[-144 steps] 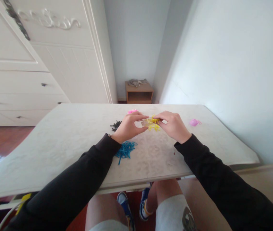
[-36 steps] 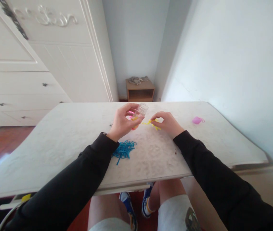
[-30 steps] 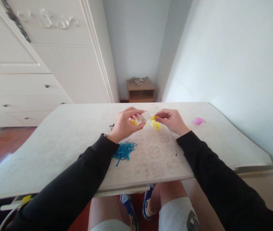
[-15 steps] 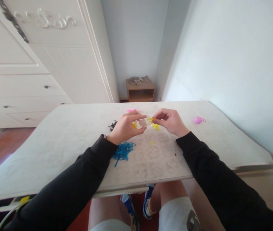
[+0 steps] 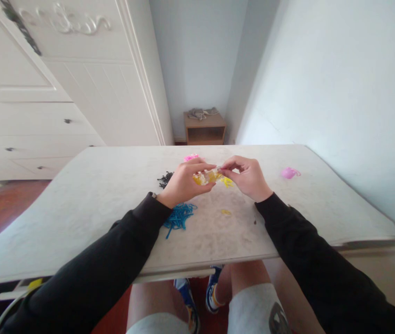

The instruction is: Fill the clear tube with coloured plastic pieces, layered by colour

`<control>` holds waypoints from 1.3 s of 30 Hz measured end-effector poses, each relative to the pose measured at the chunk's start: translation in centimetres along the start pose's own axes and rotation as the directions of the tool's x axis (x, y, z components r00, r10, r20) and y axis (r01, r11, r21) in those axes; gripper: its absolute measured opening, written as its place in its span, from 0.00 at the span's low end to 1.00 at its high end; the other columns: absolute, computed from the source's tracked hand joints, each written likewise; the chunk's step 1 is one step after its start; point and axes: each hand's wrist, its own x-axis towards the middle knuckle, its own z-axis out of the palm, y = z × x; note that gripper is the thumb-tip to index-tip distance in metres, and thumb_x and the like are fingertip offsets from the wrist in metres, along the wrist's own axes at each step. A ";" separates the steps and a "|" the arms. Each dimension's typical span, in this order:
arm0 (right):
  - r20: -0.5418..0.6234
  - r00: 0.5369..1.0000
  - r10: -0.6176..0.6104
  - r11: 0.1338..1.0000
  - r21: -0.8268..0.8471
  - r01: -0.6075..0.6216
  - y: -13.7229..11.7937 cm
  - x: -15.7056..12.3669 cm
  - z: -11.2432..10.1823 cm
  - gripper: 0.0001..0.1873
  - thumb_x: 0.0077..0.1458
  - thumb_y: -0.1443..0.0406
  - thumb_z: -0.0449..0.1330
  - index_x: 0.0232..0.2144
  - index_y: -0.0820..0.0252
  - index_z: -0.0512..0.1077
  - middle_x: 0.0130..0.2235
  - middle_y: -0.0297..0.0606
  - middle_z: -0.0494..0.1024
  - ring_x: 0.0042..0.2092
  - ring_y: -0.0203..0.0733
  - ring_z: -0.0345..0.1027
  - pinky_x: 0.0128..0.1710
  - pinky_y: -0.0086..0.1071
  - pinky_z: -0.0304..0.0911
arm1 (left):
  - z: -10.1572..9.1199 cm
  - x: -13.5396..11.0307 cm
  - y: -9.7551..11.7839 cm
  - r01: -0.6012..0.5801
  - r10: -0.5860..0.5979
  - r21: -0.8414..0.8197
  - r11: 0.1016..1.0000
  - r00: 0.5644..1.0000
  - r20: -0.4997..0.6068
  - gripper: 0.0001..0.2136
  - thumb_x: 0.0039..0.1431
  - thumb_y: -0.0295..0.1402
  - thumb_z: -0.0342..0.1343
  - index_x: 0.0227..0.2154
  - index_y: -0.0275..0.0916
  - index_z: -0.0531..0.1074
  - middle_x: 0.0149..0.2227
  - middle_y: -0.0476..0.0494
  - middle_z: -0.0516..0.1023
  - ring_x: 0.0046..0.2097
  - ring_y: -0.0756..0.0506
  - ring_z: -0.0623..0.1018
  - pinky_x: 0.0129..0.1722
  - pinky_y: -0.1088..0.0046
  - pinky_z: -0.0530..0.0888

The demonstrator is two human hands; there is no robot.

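Note:
My left hand (image 5: 183, 183) is closed round a small clear bottle (image 5: 207, 176) lying on its side above the white table (image 5: 79, 208), with yellow bands inside it. My right hand (image 5: 248, 176) pinches yellow rubber bands (image 5: 225, 181) at the bottle's mouth. One yellow band (image 5: 225, 212) lies loose on the table below the hands. A heap of blue bands (image 5: 179, 216) lies by my left wrist.
Black bands (image 5: 165, 178) and pink bands (image 5: 191, 157) lie behind my left hand. A pink lid-like object (image 5: 289, 173) sits at the right, near the wall. White drawers (image 5: 26, 139) stand at the left, a small wooden stand (image 5: 204, 131) beyond the table.
The bottle was tipped from upright onto its side and my right hand came to its mouth with yellow bands. One yellow band has dropped onto the table.

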 end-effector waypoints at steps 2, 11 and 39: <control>-0.024 0.999 -0.024 0.999 0.036 0.025 -0.2 0.0 0.2 0.14 0.53 0.54 0.74 0.31 0.56 0.79 0.32 0.35 0.80 0.34 0.40 0.75 0.38 0.36 0.71 | 0.0 0.0 0.0 0.018 -0.018 -0.019 1.000 1.000 -0.013 0.17 0.53 0.30 0.69 0.48 0.39 0.82 0.41 0.43 0.81 0.39 0.48 0.80 0.41 0.71 0.78; -0.089 0.991 -0.102 0.995 -0.019 0.101 -0.9 0.0 0.1 0.13 0.57 0.56 0.71 0.41 0.54 0.79 0.36 0.35 0.81 0.37 0.41 0.77 0.42 0.38 0.73 | 0.1 0.1 0.1 -0.024 0.021 -0.073 0.997 0.999 -0.044 0.17 0.53 0.29 0.69 0.47 0.38 0.80 0.42 0.43 0.82 0.37 0.50 0.79 0.39 0.72 0.79; 0.342 0.914 0.216 0.920 -0.386 -0.073 4.5 1.1 -2.6 0.09 0.49 0.65 0.69 0.35 0.59 0.84 0.36 0.40 0.84 0.35 0.41 0.75 0.37 0.33 0.69 | -0.3 0.3 0.1 0.120 -0.204 -0.337 0.934 0.952 -0.227 0.19 0.50 0.36 0.72 0.42 0.39 0.74 0.43 0.44 0.82 0.41 0.47 0.83 0.38 0.72 0.82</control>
